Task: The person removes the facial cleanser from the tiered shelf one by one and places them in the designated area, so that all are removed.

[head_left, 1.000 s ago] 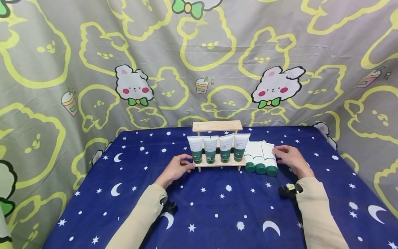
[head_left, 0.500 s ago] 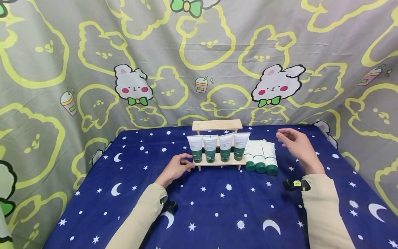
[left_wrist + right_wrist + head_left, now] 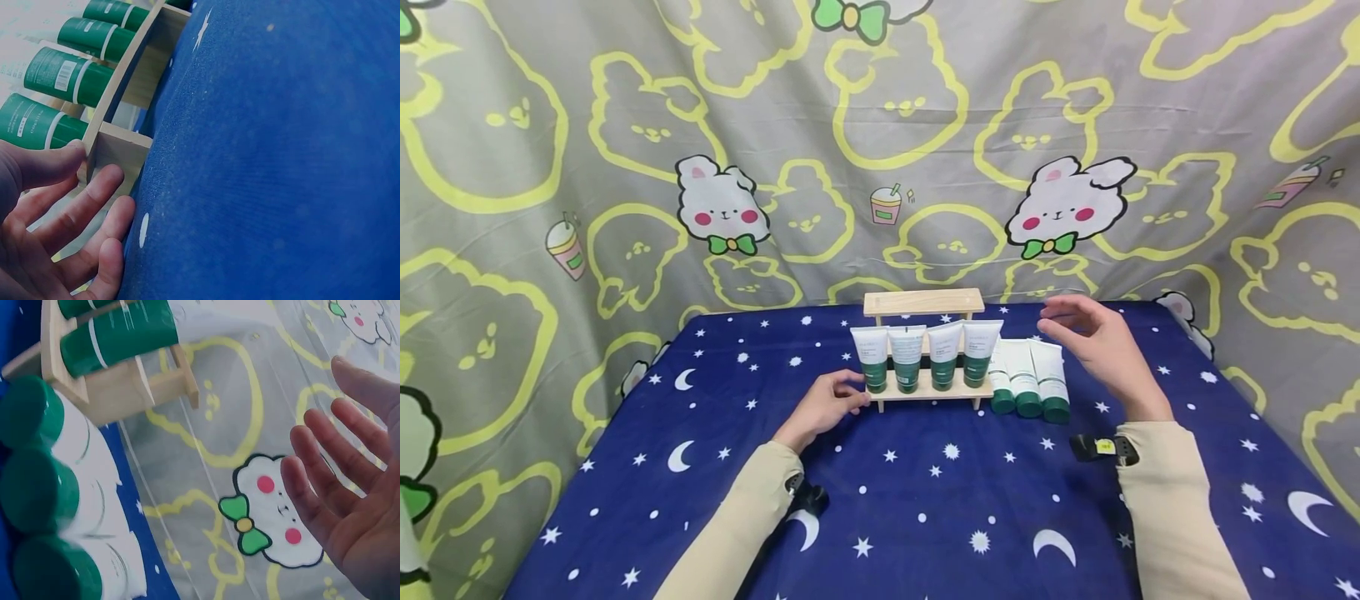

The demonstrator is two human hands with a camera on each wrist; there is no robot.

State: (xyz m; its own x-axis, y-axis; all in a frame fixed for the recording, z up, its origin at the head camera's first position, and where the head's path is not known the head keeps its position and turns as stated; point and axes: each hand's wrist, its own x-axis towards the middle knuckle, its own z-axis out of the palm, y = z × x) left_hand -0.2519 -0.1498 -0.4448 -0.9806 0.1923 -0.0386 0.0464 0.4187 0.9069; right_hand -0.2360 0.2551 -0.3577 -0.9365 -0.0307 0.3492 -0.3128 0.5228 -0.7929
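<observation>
A small tiered wooden rack (image 3: 929, 392) bears several white-and-green squeeze tubes (image 3: 943, 358), standing cap down in a row on its lower step. At the rack's left front corner, my left hand (image 3: 825, 407) pinches the wood between thumb (image 3: 53, 165) and index finger, the other fingers loosely bent below. Right of the rack, 3 more tubes (image 3: 1024, 379) lie side by side on the cloth, green caps toward me. My right hand (image 3: 1097, 346) hovers above and right of them, fingers apart and holding nothing; the right wrist view shows its bare palm (image 3: 369, 544).
A dark blue cloth with moons and stars (image 3: 917, 508) covers the table. Behind it hangs a grey curtain (image 3: 805, 125) with rabbit prints. The rack's raised upper shelf (image 3: 923, 302) holds no tubes. Black camera straps (image 3: 1101, 447) sit on both wrists.
My right hand has let go of the rightmost lying tube, risen away to the right, then come back left over the tubes. The left hand stays at the rack's corner.
</observation>
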